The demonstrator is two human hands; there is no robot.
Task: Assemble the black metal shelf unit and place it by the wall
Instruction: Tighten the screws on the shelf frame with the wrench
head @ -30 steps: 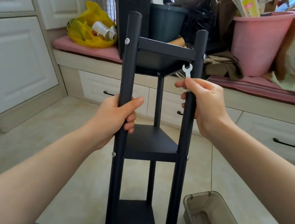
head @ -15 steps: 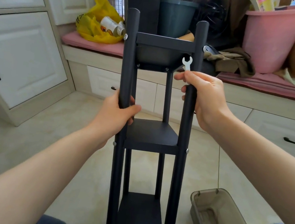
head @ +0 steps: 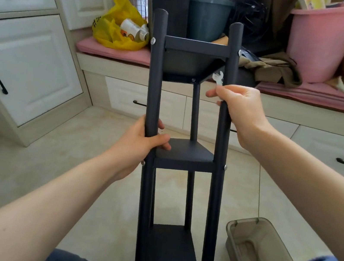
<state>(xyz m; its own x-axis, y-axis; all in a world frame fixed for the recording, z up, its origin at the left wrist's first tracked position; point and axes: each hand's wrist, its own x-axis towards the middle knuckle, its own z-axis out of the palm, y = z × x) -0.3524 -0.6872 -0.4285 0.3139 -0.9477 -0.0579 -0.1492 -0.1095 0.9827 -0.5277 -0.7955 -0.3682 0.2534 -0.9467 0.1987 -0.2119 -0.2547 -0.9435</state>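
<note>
A black metal shelf unit with three shelves stands upright in front of a seated person, between their outstretched arms, over a pale tiled floor. The left grip is closed around the front left post just above the middle shelf. The right grip is closed around the front right post just under the top shelf, and also pinches a small silver wrench that pokes up from the fingers. Behind the unit, a cushioned counter carries a yellow bag and a pink bucket. A translucent plastic bin lies on the floor at lower right.
</note>
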